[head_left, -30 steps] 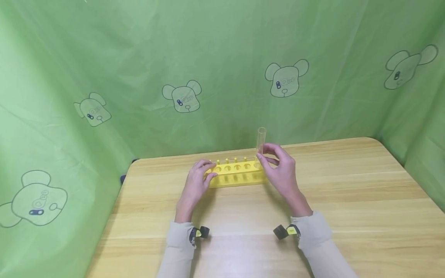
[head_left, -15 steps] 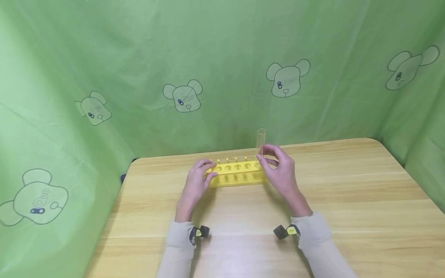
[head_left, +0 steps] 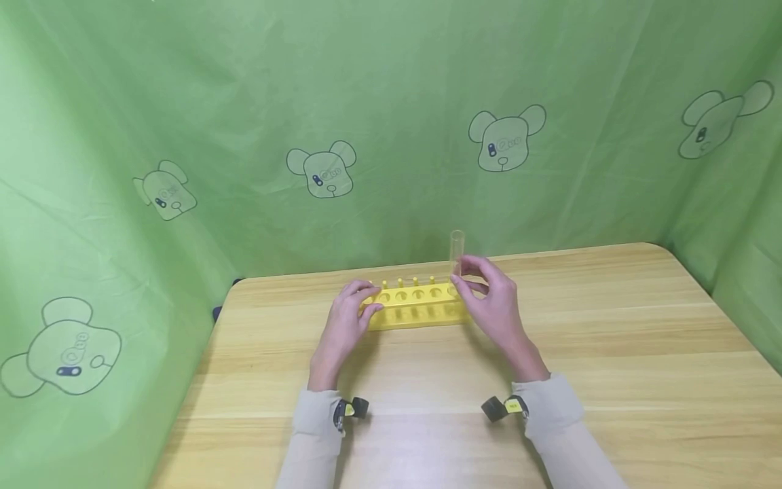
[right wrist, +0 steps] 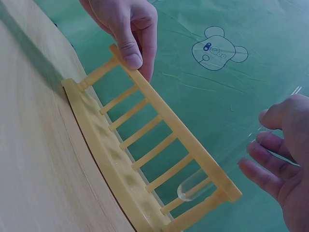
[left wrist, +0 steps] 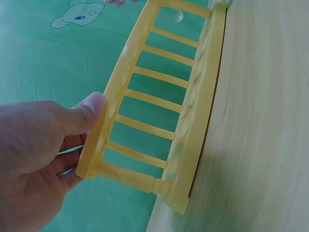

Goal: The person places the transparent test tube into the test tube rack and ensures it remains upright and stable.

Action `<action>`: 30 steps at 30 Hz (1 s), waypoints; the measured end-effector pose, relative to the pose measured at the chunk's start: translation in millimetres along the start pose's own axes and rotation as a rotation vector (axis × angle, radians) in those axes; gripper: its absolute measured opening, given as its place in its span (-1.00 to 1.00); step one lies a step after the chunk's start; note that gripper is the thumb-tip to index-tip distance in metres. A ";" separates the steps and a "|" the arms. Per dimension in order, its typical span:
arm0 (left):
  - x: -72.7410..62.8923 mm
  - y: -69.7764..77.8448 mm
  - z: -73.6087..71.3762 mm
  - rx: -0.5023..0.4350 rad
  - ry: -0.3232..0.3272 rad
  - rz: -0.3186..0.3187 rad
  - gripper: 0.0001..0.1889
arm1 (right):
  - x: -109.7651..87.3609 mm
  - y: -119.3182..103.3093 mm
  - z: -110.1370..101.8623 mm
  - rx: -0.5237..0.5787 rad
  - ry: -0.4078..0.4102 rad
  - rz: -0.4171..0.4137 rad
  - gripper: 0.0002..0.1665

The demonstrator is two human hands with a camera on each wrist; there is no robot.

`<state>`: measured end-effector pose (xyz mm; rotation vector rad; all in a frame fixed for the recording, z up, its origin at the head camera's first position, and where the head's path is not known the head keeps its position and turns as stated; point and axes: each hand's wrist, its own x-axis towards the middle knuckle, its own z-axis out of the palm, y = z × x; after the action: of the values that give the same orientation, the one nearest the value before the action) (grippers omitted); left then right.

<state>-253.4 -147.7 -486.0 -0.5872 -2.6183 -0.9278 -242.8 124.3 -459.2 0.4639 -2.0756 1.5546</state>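
Note:
A yellow test tube rack (head_left: 406, 303) stands upright on the table. My left hand (head_left: 344, 324) grips its left end, thumb on the near side of the top plate and fingers at the far side. Between thumb and fingers, my right hand (head_left: 496, 307) pinches a clear test tube (head_left: 457, 246), held upright at the rack's right end. In the right wrist view, the tube's rounded bottom (right wrist: 192, 187) pokes through the end hole of the top plate, above the base. That bottom also appears at the top of the left wrist view.
The wooden table (head_left: 611, 353) reaches out on both sides of the rack. A green curtain (head_left: 391, 81) printed with bear heads hangs behind and beside it. Thin pegs (head_left: 400, 282) rise along the rack's far side.
The test tube has gone down a little and slightly left, with my right fingers moving along. My left hand and the rack stay in place.

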 end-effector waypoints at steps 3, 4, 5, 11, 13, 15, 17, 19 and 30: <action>0.0 0.0 0.3 0.003 -0.003 -0.003 -0.64 | -0.8 11.0 0.0 -0.013 -0.013 0.019 -0.58; 0.1 -0.1 0.4 0.004 -0.004 -0.004 -0.64 | -0.9 12.8 -0.1 -0.017 -0.017 0.024 -0.59; 0.1 -0.2 0.6 0.005 -0.003 -0.005 -0.64 | -0.9 13.9 -0.3 -0.018 -0.020 0.027 -0.60; -0.5 -0.1 1.1 0.007 0.004 -0.005 -0.65 | -1.2 15.9 -1.0 -0.017 -0.026 0.020 -0.64; -0.5 0.2 1.1 0.003 0.007 -0.004 -0.65 | -1.0 16.0 -1.0 -0.016 -0.027 0.017 -0.64; -0.6 0.5 0.8 0.001 0.007 -0.004 -0.65 | -0.8 16.4 -1.0 -0.013 -0.029 0.017 -0.64; -0.5 1.0 0.4 0.000 0.006 -0.007 -0.65 | -0.8 16.8 -1.0 -0.006 -0.030 0.020 -0.63; -0.5 1.3 0.1 0.001 0.006 -0.007 -0.65 | -0.6 17.4 -0.7 -0.008 -0.030 0.020 -0.63; 0.0 1.3 0.0 0.005 0.002 -0.006 -0.65 | -1.2 19.0 0.5 -0.031 -0.028 0.017 -0.62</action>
<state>-252.8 -146.8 -485.3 -0.5775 -2.6205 -0.9233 -252.3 129.3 -475.0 0.4603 -2.1264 1.5312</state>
